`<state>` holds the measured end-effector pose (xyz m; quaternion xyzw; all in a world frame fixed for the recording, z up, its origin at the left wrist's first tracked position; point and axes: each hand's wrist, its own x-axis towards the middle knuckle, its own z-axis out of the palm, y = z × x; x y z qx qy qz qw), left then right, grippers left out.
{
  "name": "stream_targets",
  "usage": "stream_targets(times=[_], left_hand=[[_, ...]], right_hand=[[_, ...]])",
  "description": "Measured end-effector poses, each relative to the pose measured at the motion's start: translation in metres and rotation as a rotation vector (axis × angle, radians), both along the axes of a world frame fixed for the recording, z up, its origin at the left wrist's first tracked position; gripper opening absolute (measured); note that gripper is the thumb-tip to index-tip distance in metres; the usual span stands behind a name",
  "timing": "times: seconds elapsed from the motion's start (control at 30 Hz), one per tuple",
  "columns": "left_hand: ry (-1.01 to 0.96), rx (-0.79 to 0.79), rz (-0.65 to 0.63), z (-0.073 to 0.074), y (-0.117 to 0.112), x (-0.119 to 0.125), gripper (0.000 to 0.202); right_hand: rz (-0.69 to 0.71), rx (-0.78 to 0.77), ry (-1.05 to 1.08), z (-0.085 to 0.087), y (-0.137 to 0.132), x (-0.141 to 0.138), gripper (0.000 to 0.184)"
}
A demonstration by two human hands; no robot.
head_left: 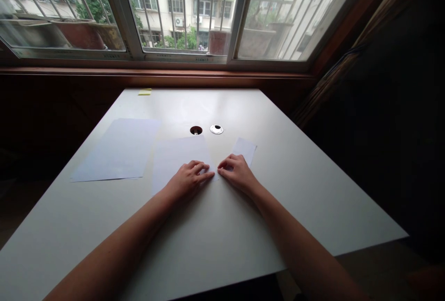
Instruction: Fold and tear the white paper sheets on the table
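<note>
My left hand (191,177) lies palm down on a white sheet of paper (179,150), its fingers stretched out toward the sheet's right edge. Close beside it, my right hand (238,171) has thumb and fingertips drawn together in a pinch at that same edge. Whatever is between those fingertips is too small to make out. A smaller white piece of paper (246,149) shows behind my right hand, which partly covers it.
Larger white paper (116,148) lies on the left of the white table (222,241). Toward the back are a round cable hole (196,130), its loose round cover (216,129) and a yellow sticky note pad (145,91). A barred window (184,9) stands beyond.
</note>
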<state>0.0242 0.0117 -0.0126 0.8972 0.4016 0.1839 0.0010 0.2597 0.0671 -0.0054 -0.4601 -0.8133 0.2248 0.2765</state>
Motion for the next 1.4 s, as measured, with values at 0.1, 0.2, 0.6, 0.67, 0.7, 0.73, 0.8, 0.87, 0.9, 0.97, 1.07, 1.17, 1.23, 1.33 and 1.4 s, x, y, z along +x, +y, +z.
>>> stream_targets(times=[0.1,0.2,0.6,0.67,0.7,0.73,0.8,0.87,0.9,0.97,1.07,1.17,1.23,1.33,1.4], left_hand=[[0.032,-0.009,0.015,0.0014,-0.0011,0.0005,0.051],[0.049,-0.019,0.024,0.0006,-0.0009,0.0007,0.053],[0.066,-0.029,0.037,0.0013,-0.0022,0.0014,0.051],[0.067,-0.033,0.037,0.0022,-0.0023,0.0016,0.049],[0.067,-0.033,0.038,0.0024,-0.0022,0.0017,0.049],[0.067,-0.033,0.038,0.0022,-0.0022,0.0016,0.049],[0.063,-0.029,0.036,0.0011,-0.0019,0.0013,0.05],[0.061,-0.024,0.034,-0.0008,-0.0014,0.0007,0.051],[0.061,-0.022,0.032,-0.0017,-0.0012,0.0004,0.051],[0.062,-0.02,0.031,-0.0031,-0.0007,0.0,0.051],[0.063,-0.024,0.035,-0.0033,-0.0005,0.0002,0.051],[0.064,-0.027,0.036,-0.0022,-0.0007,0.0007,0.051],[0.065,-0.026,0.034,-0.0014,-0.0008,0.0008,0.051],[0.068,-0.022,0.034,-0.0002,-0.0008,0.0008,0.049],[0.068,-0.023,0.03,0.0006,-0.001,0.0009,0.049]], right_hand=[[-0.009,-0.017,-0.018,0.0005,-0.001,0.0003,0.003],[-0.021,-0.02,-0.023,0.0009,-0.0022,-0.0012,0.005],[-0.039,-0.027,-0.03,0.0021,-0.0022,-0.0048,0.005],[-0.037,-0.028,-0.033,0.0029,-0.0019,-0.0052,0.006],[-0.037,-0.031,-0.034,0.0034,-0.0017,-0.0052,0.006],[-0.038,-0.035,-0.034,0.0039,-0.0016,-0.0051,0.006],[-0.036,-0.044,-0.036,0.0046,-0.0013,-0.0047,0.005],[-0.031,-0.048,-0.038,0.0047,-0.0012,-0.0043,0.005],[-0.028,-0.049,-0.039,0.0047,-0.0011,-0.0042,0.005],[-0.025,-0.052,-0.038,0.0043,-0.0009,-0.0041,0.004],[-0.029,-0.057,-0.036,0.0042,-0.0008,-0.0045,0.004],[-0.031,-0.062,-0.037,0.0048,-0.001,-0.0052,0.004],[-0.033,-0.064,-0.041,0.0053,-0.0013,-0.0057,0.004],[-0.033,-0.059,-0.046,0.0054,-0.0015,-0.0064,0.005],[-0.031,-0.055,-0.045,0.005,-0.0013,-0.0067,0.006]])
